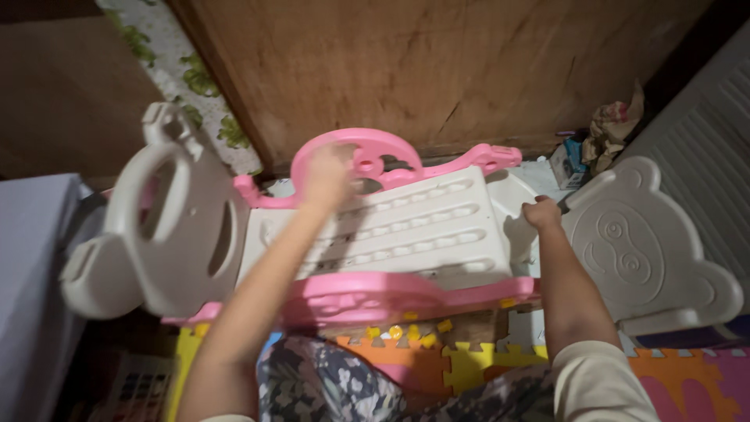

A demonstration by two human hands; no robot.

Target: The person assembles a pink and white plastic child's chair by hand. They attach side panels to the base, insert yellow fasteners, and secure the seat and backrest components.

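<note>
Left hand motion-blurred; grip on pink rail unclear.

Left arm: bare forearm, extended up and away from the body, slanting rightward from lower left toward the centre of the view. Left hand: motion-blurred, fingers loosely curled downward; whether they close on anything cannot be told.

Right arm: forearm bare, cream-coloured sleeve pushed up near the elbow, reaching straight forward on the right side. Right hand: closed into a fist, knuckles uppermost, thumb tucked out of sight.

Spacing: the two hands are well apart, left hand higher in the view than the right.
</note>
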